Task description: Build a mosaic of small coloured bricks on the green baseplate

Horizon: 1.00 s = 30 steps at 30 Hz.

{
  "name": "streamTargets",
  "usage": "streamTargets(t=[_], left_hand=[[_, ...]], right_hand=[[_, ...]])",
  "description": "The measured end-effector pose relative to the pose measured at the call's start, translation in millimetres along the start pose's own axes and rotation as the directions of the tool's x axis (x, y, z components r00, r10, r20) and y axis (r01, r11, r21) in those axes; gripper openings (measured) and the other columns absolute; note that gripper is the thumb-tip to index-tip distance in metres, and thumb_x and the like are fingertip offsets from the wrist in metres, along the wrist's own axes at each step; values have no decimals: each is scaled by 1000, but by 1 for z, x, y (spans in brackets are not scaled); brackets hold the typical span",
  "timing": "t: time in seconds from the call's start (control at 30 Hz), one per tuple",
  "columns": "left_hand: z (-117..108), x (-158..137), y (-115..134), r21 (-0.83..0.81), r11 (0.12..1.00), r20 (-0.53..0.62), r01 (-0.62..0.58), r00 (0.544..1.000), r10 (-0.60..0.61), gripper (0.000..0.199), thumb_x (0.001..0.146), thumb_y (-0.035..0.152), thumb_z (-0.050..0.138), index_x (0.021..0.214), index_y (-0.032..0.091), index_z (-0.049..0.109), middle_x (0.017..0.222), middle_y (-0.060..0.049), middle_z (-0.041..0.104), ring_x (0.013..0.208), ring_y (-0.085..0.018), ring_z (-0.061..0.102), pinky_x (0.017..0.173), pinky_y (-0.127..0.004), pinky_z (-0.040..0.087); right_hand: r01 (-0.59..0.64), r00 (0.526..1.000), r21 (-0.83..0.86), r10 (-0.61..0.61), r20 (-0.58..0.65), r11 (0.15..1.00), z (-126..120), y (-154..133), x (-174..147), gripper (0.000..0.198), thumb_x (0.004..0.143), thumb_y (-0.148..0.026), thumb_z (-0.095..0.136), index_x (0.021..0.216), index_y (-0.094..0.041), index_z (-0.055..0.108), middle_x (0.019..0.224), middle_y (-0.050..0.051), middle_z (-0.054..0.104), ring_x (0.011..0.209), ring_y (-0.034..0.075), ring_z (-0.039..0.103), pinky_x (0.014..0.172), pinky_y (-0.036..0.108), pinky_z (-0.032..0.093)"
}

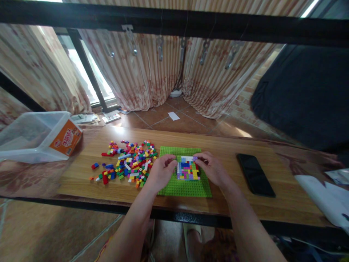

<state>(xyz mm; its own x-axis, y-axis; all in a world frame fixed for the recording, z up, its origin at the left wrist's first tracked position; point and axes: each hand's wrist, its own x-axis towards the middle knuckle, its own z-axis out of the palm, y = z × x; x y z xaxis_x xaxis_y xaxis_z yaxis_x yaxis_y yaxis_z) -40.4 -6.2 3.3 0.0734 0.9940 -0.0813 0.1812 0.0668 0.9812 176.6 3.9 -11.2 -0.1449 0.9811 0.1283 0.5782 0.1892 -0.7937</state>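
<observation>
A green studded baseplate lies on the wooden board, with a roughly square patch of multicoloured toy bricks built up in its middle. At the patch's far right corner my right hand pinches a small purple brick between thumb and fingers. My left hand is at the patch's left side, fingers curled and thumb close to them. Whatever those left fingertips hold, if anything, is too small to make out. Left of the baseplate spreads a loose pile of small bricks in many colours.
A black phone lies on the board's right side. Beyond the left end stands a clear plastic box with an orange label. White papers lie at the far right. A dark bar with metal hooks crosses above.
</observation>
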Motion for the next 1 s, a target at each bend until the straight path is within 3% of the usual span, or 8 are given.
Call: streamTargets(t=[0.4, 0.63, 0.83, 1.0], left_hand=[[-1, 1, -11, 146, 986, 8, -76, 997, 76, 25, 81, 26, 58, 99, 15, 70, 84, -5, 72, 70, -15, 63, 63, -24, 49], [2, -3, -3, 190, 980, 15, -55, 998, 53, 22, 81, 22, 56, 96, 15, 70, 78, -4, 70, 67, -15, 62, 62, -24, 47], [4, -3, -6, 235, 970, 24, -67, 998, 63, 24, 81, 24, 55, 97, 14, 70, 82, -5, 71, 69, -16, 62, 62, -25, 47], [-9, 1, -12, 233, 965, 15, -116, 993, 116, 24, 81, 27, 54, 95, 14, 70, 83, -5, 70, 71, -15, 63, 64, -24, 47]], right_hand=[[28, 999, -107, -26, 26, 994, -4, -6, 4, 25, 88, -35, 52, 95, -22, 72, 94, 5, 69, 85, 19, 62, 81, 34, 47], [13, 998, -143, -3, 68, 990, -6, -7, 6, 26, 87, -36, 53, 96, -23, 74, 89, 3, 73, 78, 19, 64, 74, 32, 48], [-46, 998, -171, 52, 28, 984, -3, -9, 4, 27, 86, -36, 53, 97, -24, 75, 80, 0, 74, 67, 17, 63, 67, 30, 47], [-35, 999, -98, 33, -28, 995, 3, -6, -1, 31, 86, -38, 53, 106, -23, 72, 92, 4, 75, 77, 19, 67, 75, 34, 49]])
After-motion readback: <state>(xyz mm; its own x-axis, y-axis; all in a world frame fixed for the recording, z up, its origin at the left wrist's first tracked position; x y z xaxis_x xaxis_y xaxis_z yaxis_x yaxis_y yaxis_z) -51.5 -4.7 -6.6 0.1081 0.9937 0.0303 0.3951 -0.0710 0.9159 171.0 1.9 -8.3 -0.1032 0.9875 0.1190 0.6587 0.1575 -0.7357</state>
